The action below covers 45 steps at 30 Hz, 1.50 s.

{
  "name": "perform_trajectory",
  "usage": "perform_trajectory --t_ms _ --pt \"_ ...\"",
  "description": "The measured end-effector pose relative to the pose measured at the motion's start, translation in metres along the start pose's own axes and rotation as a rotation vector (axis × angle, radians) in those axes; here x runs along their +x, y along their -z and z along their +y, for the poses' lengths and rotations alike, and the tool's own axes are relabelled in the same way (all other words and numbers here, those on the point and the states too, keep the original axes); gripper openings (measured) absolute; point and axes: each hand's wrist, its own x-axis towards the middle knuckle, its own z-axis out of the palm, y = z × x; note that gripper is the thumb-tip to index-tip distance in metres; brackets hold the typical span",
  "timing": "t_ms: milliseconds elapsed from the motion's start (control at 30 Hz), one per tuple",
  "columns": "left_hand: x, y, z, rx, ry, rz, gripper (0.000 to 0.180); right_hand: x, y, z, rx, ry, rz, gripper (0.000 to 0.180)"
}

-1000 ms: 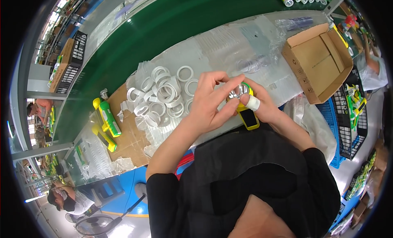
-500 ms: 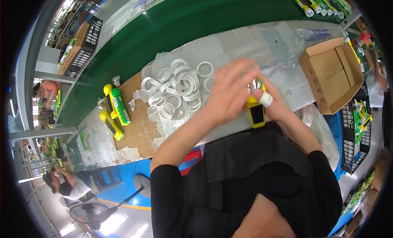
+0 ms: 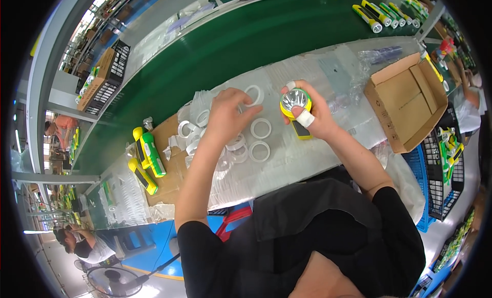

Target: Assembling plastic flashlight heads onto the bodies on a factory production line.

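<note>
In my right hand (image 3: 319, 113) is a yellow flashlight (image 3: 302, 131) with a dark panel on its body. Its round shiny reflector (image 3: 295, 99) faces up, and white wrapping shows on the thumb and a fingertip. My left hand (image 3: 229, 115) hovers over a pile of white plastic rings, thumb and fingers apart, close to one white ring (image 3: 253, 95). It covers part of the pile. Between the two hands lie a loose ring (image 3: 261, 129) and another ring (image 3: 259, 152), flat on the plastic-covered bench.
Several yellow and green flashlights (image 3: 151, 153) rest on cardboard (image 3: 166, 188) at the left. An open cardboard box (image 3: 378, 104) stands at the right, beside a black crate (image 3: 436, 193). More flashlights (image 3: 367, 18) lie on the green surface (image 3: 215, 57) at the far right.
My left hand has moved away from the flashlight, leftward to the rings. My right hand has shifted left with the flashlight, whose reflector now shows fully.
</note>
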Motion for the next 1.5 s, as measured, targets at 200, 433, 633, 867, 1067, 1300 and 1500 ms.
perform_trajectory --t_ms 200,433,633,867,1067,1300,1500 --pt "0.010 0.019 0.082 -0.292 -0.199 0.148 0.028 0.003 0.008 0.004 -0.044 0.061 -0.039 0.038" --pt "0.012 0.021 0.088 -0.120 -0.255 0.083 0.036 0.001 0.016 0.000 -0.065 0.026 -0.124 0.057" --pt "0.020 0.025 0.099 -0.039 -0.326 0.032 0.040 0.005 0.044 -0.038 -0.487 0.356 -0.111 0.052" --pt "0.028 -0.007 0.116 -0.046 -0.365 0.107 0.049 0.014 0.051 -0.117 -0.974 0.183 -0.411 0.044" --pt "0.031 -0.031 0.122 -0.268 -0.261 0.102 0.039 0.039 0.059 -0.141 -1.172 -0.009 -0.765 0.039" --pt "0.035 -0.035 0.120 -0.285 -0.238 0.091 0.037 0.048 0.023 -0.152 -1.484 -0.498 -0.656 0.036" --pt "0.037 -0.038 0.120 -0.337 -0.272 0.172 0.036 0.034 0.050 -0.134 -1.466 0.046 -0.348 0.057"
